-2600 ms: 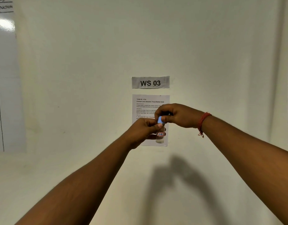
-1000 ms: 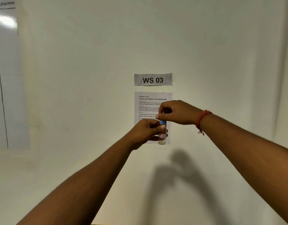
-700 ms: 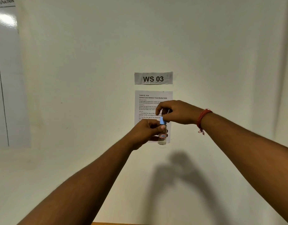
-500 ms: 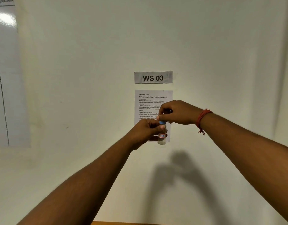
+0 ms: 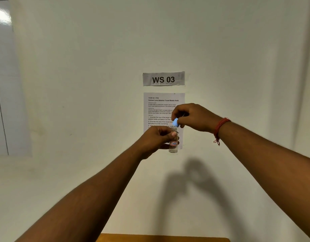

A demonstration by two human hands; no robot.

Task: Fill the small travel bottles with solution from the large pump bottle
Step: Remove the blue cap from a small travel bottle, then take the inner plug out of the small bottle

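The left hand [image 5: 156, 138] is raised at arm's length, fingers curled around a small clear travel bottle [image 5: 173, 144] held upright with its neck uncovered. The right hand [image 5: 192, 117], a red thread [image 5: 220, 126] at its wrist, pinches the blue cap [image 5: 175, 122] just above the neck, apart from it. Behind the hands, a "WS 03" sign [image 5: 163, 78] and an instruction sheet [image 5: 159, 109] are fixed to the white wall [image 5: 80, 84]. The table [image 5: 159, 238] edge shows at the bottom.
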